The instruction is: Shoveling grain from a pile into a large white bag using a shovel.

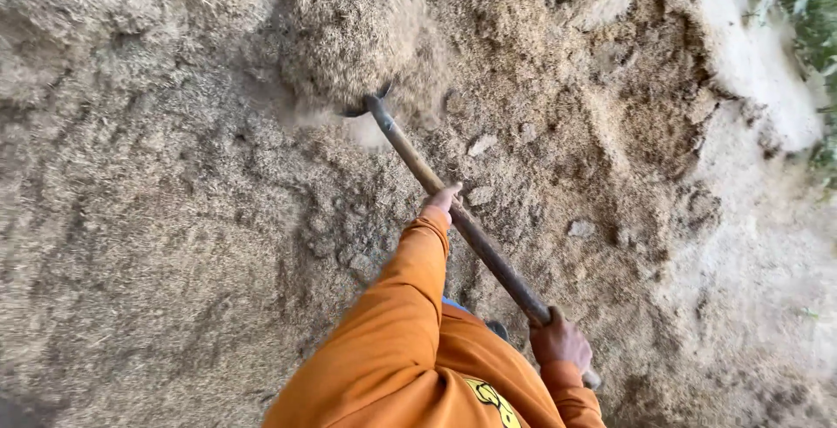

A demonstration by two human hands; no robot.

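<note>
Loaded fork lifts a heap of chaff overhead.
Left hand [442, 199] and right hand [559, 342] have their fingers clamped on the wooden handle [462, 221]; the chaff load [349, 36] may spill if the tool tilts.

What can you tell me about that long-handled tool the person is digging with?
The tool has a long, straight handle that looks like worn brown wood. It runs slantwise from the lower right up to a dark metal head, mostly buried under a heap of dry, straw-like material; only dark curved edges show. The left hand grips the handle about midway, the right hand near its end. Both arms wear orange sleeves.
</note>
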